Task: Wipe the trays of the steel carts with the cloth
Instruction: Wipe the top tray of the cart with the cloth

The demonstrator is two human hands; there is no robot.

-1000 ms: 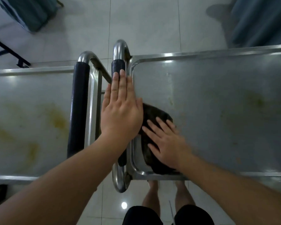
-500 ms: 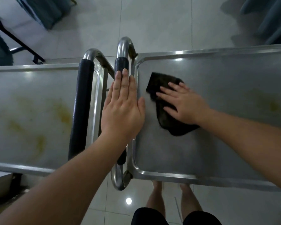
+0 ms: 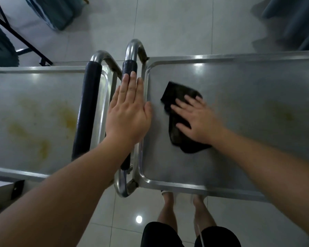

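Two steel carts stand side by side. The right cart's tray [image 3: 248,97] holds a dark cloth [image 3: 178,93] near its left end. My right hand [image 3: 198,120] lies flat on the cloth with spread, straight fingers and presses it to the steel. My left hand [image 3: 128,111] rests flat with straight fingers on the right cart's black-padded handle [image 3: 129,67] and the tray's left rim. The left cart's tray [image 3: 34,118] shows yellow-brown stains. Faint yellowish marks also sit on the right tray, right of my hand.
The left cart's black-padded handle [image 3: 88,111] runs parallel to the other, close beside it. The grey tiled floor [image 3: 177,27] lies beyond. Teal fabric [image 3: 52,11] and a black frame [image 3: 25,45] sit far left, and dark fabric [image 3: 296,24] far right. My feet [image 3: 168,204] stand under the right tray.
My right hand slid the cloth from the tray's near left corner towards the far edge, then slightly right and back. My left hand stayed on the handle.
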